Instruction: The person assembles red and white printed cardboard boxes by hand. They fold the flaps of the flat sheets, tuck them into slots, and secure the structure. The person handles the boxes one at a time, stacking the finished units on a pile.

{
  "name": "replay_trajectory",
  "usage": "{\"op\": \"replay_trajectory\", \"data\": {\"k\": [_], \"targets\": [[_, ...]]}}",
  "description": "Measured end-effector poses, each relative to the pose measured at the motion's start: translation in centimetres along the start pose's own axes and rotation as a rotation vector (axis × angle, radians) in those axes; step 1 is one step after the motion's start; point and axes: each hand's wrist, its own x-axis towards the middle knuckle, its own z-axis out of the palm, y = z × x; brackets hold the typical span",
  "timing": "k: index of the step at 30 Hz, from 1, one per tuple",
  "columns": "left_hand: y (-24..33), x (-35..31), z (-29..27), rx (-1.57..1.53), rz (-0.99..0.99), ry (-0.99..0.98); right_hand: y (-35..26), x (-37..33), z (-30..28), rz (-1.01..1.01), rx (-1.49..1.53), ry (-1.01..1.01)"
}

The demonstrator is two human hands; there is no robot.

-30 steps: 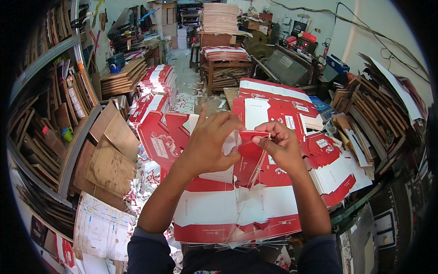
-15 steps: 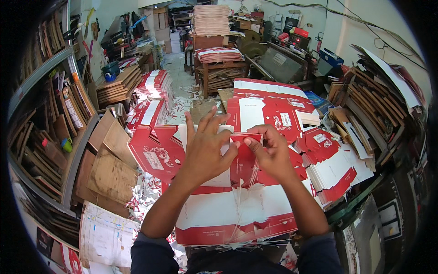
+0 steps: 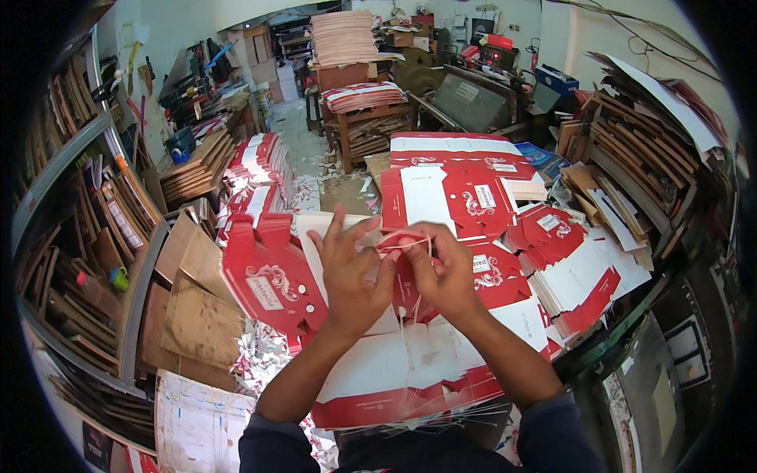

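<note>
My left hand [image 3: 353, 280] and my right hand [image 3: 443, 268] meet over a pile of red and white printed cardboard blanks [image 3: 367, 366]. Between them stands a red cardboard piece [image 3: 406, 290], its upper edge bent into a narrow curve. The thumb and forefinger of my left hand pinch that edge while the other fingers stay raised. My right hand closes on the same edge from the other side, thumb toward me. Thin pale strings [image 3: 405, 335] hang from around the piece across the pile. My fingers cover part of the bent edge.
More red and white blanks [image 3: 272, 276] lean at the left, and stacks [image 3: 465, 197] lie beyond my hands. Cut blanks [image 3: 579, 272] are piled at the right. Wooden boards [image 3: 201, 315] and a shelf rack [image 3: 146, 292] stand left. Paper scraps [image 3: 264, 355] litter the floor.
The red piece's top edge has gone from fairly straight to curved. My hands have drawn closer together, and the left forefinger has come down. The whole view has shifted slightly.
</note>
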Motion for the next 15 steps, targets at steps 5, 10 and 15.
{"op": "replay_trajectory", "data": {"k": [5, 10, 15], "targets": [[-0.1, 1.0, -0.5, -0.115, -0.092, 0.003, 0.5, 0.2, -0.7, -0.157, -0.025, -0.087], [2.1, 2.3, -1.7, 0.279, 0.053, -0.026, 1.4, -1.3, 0.9, 0.061, 0.3, 0.012], [1.5, 2.2, -2.8, 0.164, -0.109, -0.234, -0.6, -1.5, 2.6, 0.114, 0.32, 0.036]]}}
